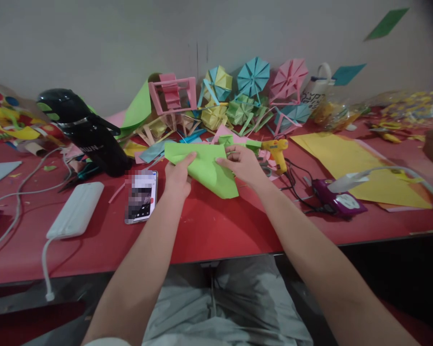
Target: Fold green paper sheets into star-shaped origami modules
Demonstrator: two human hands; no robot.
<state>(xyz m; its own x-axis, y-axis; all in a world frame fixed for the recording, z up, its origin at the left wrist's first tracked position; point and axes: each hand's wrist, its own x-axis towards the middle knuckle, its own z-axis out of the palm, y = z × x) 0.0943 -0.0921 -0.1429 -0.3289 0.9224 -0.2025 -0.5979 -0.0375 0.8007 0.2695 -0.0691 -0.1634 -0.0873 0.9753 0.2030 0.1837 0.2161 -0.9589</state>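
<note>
A sheet of bright green paper [205, 163] is held up over the red table, its lower part curling toward me. On its left side my left hand [178, 175] grips it, thumb on the near face and the other fingers mostly behind. My right hand [243, 163] pinches the right edge between thumb and fingers. Just beyond the sheet is a small folded green paper piece [225, 140]. A yellow glue gun [277, 153] lies to the right of my right hand. Left of my left hand, a phone [142, 197] rests on the table.
Folded paper wheels, among them a blue one [253, 77] and a pink one [289, 79], stand along the wall. A black bottle [90, 134] and a white power bank [75, 210] are at left. A purple power strip [339, 199] and yellow sheets [346, 163] lie at right.
</note>
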